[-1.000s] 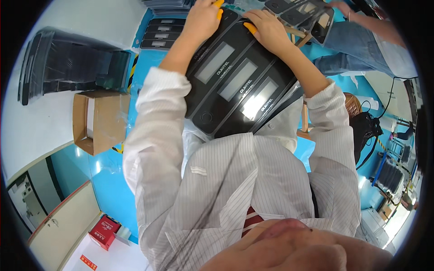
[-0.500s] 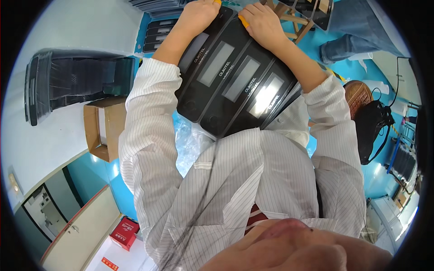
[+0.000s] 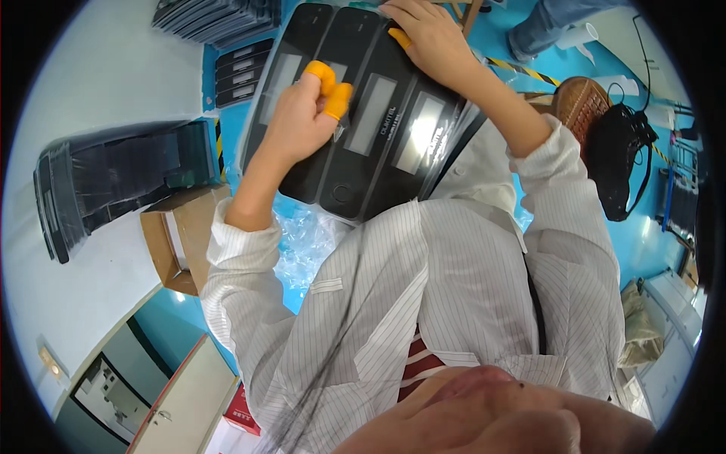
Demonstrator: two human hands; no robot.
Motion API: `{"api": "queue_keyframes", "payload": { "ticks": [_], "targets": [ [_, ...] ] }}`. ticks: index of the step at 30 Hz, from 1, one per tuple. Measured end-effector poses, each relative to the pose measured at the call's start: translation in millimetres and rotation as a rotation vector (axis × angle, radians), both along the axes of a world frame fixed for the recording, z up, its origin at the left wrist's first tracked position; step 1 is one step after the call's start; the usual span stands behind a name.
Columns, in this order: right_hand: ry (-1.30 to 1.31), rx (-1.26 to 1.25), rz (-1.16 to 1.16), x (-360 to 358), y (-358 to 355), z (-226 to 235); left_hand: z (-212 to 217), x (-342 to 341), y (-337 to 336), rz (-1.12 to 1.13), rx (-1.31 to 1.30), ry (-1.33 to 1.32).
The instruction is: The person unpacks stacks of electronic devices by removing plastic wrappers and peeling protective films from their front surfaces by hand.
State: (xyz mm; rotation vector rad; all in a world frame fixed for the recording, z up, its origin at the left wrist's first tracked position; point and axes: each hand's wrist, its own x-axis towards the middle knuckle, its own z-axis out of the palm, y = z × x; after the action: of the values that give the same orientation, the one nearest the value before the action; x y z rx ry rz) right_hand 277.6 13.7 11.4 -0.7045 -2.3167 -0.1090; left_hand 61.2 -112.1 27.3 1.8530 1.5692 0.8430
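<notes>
A clear plastic tray of several glossy black panels (image 3: 340, 170), each with a pale rectangular window, lies tilted in front of my body. My left hand (image 3: 296, 121) is over the middle panels, fingers curled in and yellow finger covers on the tips. What its fingertips pinch, if anything, is too small to make out. My right hand (image 3: 432, 44) grips the tray's far right end, its thumb, in a yellow cover, on the top face and its other fingers reaching over the far edge. The ends of those fingers are partly out of view.
Stacked dark panel trays (image 3: 215, 17) stand at the far left, with more black panels (image 3: 243, 73) below. A plastic-wrapped black stack (image 3: 125, 185) and a cardboard box (image 3: 175, 240) are at left. At right are a brown woven seat (image 3: 581, 106), a black bag (image 3: 622, 155) and another person's leg (image 3: 556, 21).
My left hand has let go of the tray's far edge and come nearer, over the panels, with its fingers curled. My right hand stays at the far edge. The view has shifted.
</notes>
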Motion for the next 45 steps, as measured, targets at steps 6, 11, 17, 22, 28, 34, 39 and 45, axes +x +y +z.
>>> {"api": "queue_keyframes", "payload": {
  "ticks": [6, 11, 17, 22, 28, 34, 39, 45],
  "targets": [
    [-0.17, 0.029, 0.142, 21.5, 25.8, -6.5, 16.0, 15.2, 32.1, 0.025, 0.122, 0.24],
    [-0.434, -0.002, 0.219, 14.7, 42.7, 4.4, 6.7, 34.8, 60.4, 0.074, 0.019, 0.135],
    [-0.035, -0.164, 0.406, 39.0, -14.5, -18.1, -22.5, 37.3, 55.5, -0.145, 0.417, 0.195],
    [-0.146, -0.042, -0.09, 74.6, -12.3, -22.5, -23.8, 29.0, 33.3, -0.149, 0.236, -0.175],
    [-0.149, 0.043, 0.044, 79.9, 5.3, 0.0, -6.5, 43.2, 20.6, -0.061, 0.28, -0.098],
    [-0.425, 0.104, 0.129, 83.4, 18.1, -6.7, 0.9, 58.1, 21.2, -0.062, 0.088, 0.11],
    [-0.296, 0.021, 0.114, 84.6, 10.0, -14.5, -7.9, 61.0, 16.7, -0.074, 0.08, 0.186],
    [-0.317, 0.097, 0.257, 81.7, 21.4, 2.4, -6.3, 58.7, 19.7, -0.086, 0.053, 0.22]
  ]
}}
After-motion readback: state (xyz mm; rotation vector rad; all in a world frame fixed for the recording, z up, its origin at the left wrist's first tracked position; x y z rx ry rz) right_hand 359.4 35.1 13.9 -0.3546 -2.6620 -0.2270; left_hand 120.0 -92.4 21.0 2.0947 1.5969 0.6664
